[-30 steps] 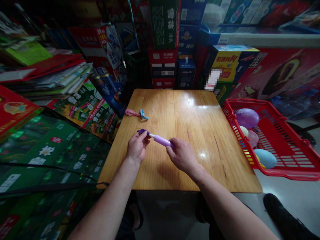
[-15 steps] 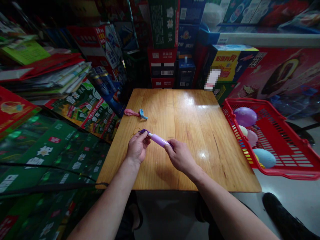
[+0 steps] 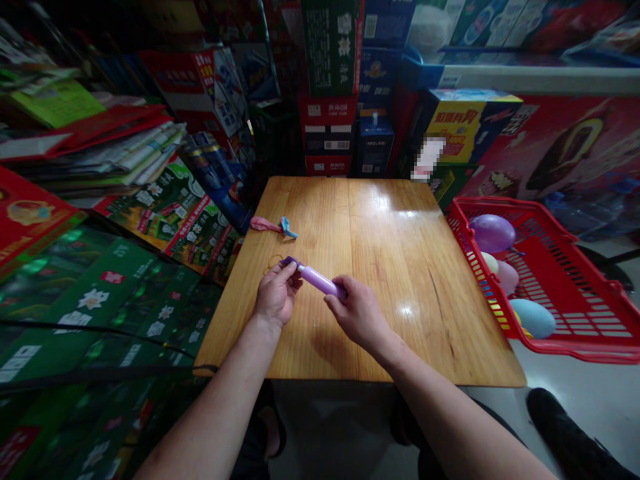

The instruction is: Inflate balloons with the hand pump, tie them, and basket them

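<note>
A purple balloon pump [image 3: 321, 280] with a pale nozzle slants across the middle of the wooden table [image 3: 390, 260]. My left hand [image 3: 278, 292] pinches a limp dark-purple balloon [image 3: 291, 261] at the nozzle end. Wrapped round the other end of the pump is my right hand [image 3: 361, 312], which hides part of it. Thin yellowish rubber bands [image 3: 273, 262] lie just beyond my left fingers. Farther back on the left side of the table, a pink deflated balloon [image 3: 265, 225] rests against a blue one [image 3: 288, 229].
To the right of the table stands a red plastic basket [image 3: 590, 293] with several inflated balloons, including a purple one [image 3: 493, 233] and a blue one [image 3: 534, 318]. Green cartons [image 3: 90, 300] crowd the left side. Stacked boxes [image 3: 327, 127] rise behind the table's far edge.
The view has shifted slightly, and my right thumb sits a little lower off the pump. Both hands otherwise keep their hold in nearly the same place.
</note>
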`<act>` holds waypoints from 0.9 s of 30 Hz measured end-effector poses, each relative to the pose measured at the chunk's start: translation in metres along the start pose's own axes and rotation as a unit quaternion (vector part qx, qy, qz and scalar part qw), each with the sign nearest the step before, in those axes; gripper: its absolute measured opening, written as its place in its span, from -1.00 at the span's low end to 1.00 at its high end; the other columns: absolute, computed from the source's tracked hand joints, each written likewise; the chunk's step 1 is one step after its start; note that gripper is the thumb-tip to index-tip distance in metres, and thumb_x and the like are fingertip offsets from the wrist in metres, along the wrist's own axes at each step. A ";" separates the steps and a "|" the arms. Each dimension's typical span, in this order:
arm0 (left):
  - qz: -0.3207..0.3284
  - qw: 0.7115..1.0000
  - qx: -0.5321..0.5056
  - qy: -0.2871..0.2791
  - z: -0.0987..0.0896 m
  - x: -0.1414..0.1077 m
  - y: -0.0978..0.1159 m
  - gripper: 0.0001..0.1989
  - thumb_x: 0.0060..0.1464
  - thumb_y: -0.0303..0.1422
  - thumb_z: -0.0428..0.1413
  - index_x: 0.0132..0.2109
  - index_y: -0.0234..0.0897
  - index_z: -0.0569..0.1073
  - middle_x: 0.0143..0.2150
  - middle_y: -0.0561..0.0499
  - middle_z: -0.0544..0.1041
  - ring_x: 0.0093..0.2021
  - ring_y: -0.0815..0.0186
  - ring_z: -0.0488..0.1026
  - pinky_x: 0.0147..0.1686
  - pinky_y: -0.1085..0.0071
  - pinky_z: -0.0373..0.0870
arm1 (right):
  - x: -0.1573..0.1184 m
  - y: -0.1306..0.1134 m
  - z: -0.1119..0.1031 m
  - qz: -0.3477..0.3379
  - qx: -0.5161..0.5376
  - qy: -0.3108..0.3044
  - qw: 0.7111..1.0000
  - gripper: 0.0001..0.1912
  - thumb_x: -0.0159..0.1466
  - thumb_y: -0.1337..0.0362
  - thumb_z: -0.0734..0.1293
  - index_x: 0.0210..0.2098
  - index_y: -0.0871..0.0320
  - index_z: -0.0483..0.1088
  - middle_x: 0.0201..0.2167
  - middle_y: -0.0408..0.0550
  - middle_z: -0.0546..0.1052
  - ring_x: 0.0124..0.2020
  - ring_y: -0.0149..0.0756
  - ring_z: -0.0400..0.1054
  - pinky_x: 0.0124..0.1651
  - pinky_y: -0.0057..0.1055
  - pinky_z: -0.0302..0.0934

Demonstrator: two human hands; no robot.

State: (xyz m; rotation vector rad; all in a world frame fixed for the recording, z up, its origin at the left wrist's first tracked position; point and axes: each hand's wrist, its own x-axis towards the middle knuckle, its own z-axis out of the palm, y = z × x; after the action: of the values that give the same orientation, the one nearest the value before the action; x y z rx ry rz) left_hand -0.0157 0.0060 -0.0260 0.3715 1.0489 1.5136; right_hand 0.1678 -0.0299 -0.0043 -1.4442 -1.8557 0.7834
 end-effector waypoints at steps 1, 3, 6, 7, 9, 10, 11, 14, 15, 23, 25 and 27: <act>0.002 1.000 0.001 0.000 -0.001 0.000 0.000 -0.73 -0.12 -0.41 0.37 -0.23 -0.25 0.51 -0.29 0.06 0.56 -0.35 0.44 0.46 -0.35 0.51 0.30 | 0.000 0.001 0.001 -0.003 0.001 0.009 1.000 -0.78 0.25 0.23 0.37 -0.12 0.13 0.42 -0.25 0.00 0.54 -0.29 -0.24 0.39 -0.24 -0.34 0.22; 0.005 1.000 0.002 0.001 -0.002 0.002 0.000 -0.74 -0.11 -0.40 0.37 -0.23 -0.25 0.52 -0.29 0.05 0.56 -0.35 0.44 0.46 -0.35 0.51 0.29 | 0.001 0.002 0.002 -0.006 0.006 0.028 1.000 -0.75 0.20 0.26 0.39 -0.12 0.13 0.40 -0.23 0.00 0.52 -0.25 -0.22 0.39 -0.19 -0.31 0.24; 0.007 1.000 0.004 0.001 -0.003 0.003 0.001 -0.74 -0.10 -0.39 0.37 -0.23 -0.26 0.52 -0.29 0.04 0.56 -0.35 0.43 0.45 -0.35 0.51 0.28 | 0.002 0.003 0.002 -0.010 0.006 0.045 0.999 -0.79 0.18 0.33 0.36 -0.16 0.13 0.39 -0.24 0.00 0.50 -0.22 -0.22 0.37 -0.16 -0.31 0.23; 0.007 1.000 0.004 0.001 -0.004 0.003 0.001 -0.74 -0.09 -0.39 0.37 -0.23 -0.26 0.52 -0.29 0.04 0.56 -0.35 0.43 0.45 -0.35 0.51 0.28 | 0.003 0.002 0.001 -0.008 0.006 0.042 0.999 -0.81 0.19 0.33 0.35 -0.17 0.14 0.40 -0.25 -0.01 0.50 -0.24 -0.23 0.37 -0.17 -0.31 0.23; 0.008 1.000 0.004 0.001 -0.004 0.003 0.001 -0.75 -0.09 -0.39 0.37 -0.23 -0.25 0.52 -0.30 0.04 0.55 -0.35 0.43 0.44 -0.35 0.51 0.28 | 0.003 0.001 -0.001 0.001 0.012 0.022 1.000 -0.86 0.23 0.31 0.33 -0.20 0.14 0.42 -0.31 -0.03 0.50 -0.30 -0.26 0.36 -0.24 -0.34 0.21; 0.009 1.000 0.003 0.000 -0.004 0.003 0.001 -0.75 -0.09 -0.39 0.37 -0.23 -0.25 0.52 -0.30 0.05 0.55 -0.36 0.43 0.44 -0.35 0.51 0.28 | 0.003 0.000 -0.002 0.009 0.017 0.010 1.000 -0.87 0.25 0.28 0.32 -0.21 0.14 0.44 -0.35 -0.05 0.50 -0.34 -0.27 0.35 -0.28 -0.35 0.19; 0.010 1.000 0.001 -0.002 -0.004 0.003 0.001 -0.75 -0.08 -0.39 0.38 -0.23 -0.25 0.52 -0.30 0.05 0.55 -0.36 0.44 0.44 -0.35 0.51 0.28 | 0.003 -0.002 -0.002 0.017 0.023 -0.002 1.000 -0.87 0.27 0.26 0.31 -0.22 0.14 0.45 -0.38 -0.06 0.49 -0.38 -0.29 0.34 -0.32 -0.36 0.17; 0.002 1.000 -0.007 -0.008 -0.004 0.002 0.001 -0.76 -0.07 -0.38 0.38 -0.23 -0.25 0.54 -0.30 0.06 0.55 -0.36 0.45 0.44 -0.35 0.52 0.30 | 0.003 -0.004 -0.003 0.035 0.042 -0.019 0.998 -0.85 0.30 0.22 0.29 -0.25 0.15 0.46 -0.46 -0.10 0.47 -0.46 -0.33 0.32 -0.40 -0.39 0.12; -0.006 1.000 -0.011 -0.011 -0.004 0.001 0.001 -0.77 -0.06 -0.37 0.38 -0.23 -0.25 0.54 -0.30 0.06 0.55 -0.35 0.45 0.45 -0.35 0.52 0.31 | 0.002 -0.005 -0.003 0.037 0.047 -0.022 0.998 -0.85 0.31 0.22 0.29 -0.25 0.16 0.46 -0.47 -0.11 0.46 -0.47 -0.34 0.32 -0.41 -0.39 0.11; -0.069 0.994 -0.086 -0.007 -0.002 0.002 0.002 -0.84 -0.02 -0.48 0.32 -0.24 -0.28 0.53 -0.29 0.05 0.57 -0.30 0.42 0.50 -0.30 0.48 0.42 | 0.002 -0.003 -0.001 0.006 0.043 -0.011 0.999 -0.87 0.31 0.25 0.31 -0.20 0.14 0.45 -0.36 -0.05 0.51 -0.35 -0.28 0.35 -0.31 -0.36 0.18; -0.068 0.993 -0.098 -0.003 -0.002 0.002 0.003 -0.84 -0.01 -0.51 0.31 -0.25 -0.28 0.52 -0.29 0.04 0.57 -0.29 0.40 0.52 -0.27 0.45 0.44 | 0.001 -0.001 0.000 -0.019 0.038 0.004 0.999 -0.85 0.28 0.28 0.34 -0.14 0.13 0.43 -0.28 -0.02 0.52 -0.29 -0.25 0.37 -0.23 -0.32 0.22; -0.060 0.993 -0.102 -0.003 -0.002 0.002 0.003 -0.83 -0.01 -0.52 0.30 -0.25 -0.28 0.51 -0.29 0.04 0.58 -0.29 0.39 0.52 -0.26 0.44 0.46 | 0.001 0.001 0.002 -0.039 0.034 0.022 0.998 -0.76 0.24 0.33 0.37 -0.08 0.12 0.40 -0.22 -0.01 0.51 -0.24 -0.23 0.37 -0.17 -0.29 0.24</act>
State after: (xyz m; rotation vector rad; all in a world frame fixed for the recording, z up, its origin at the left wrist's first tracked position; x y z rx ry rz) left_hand -0.0192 0.0072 -0.0249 0.1672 0.8868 1.4940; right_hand 0.1670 -0.0289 -0.0059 -1.3278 -1.8237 0.7641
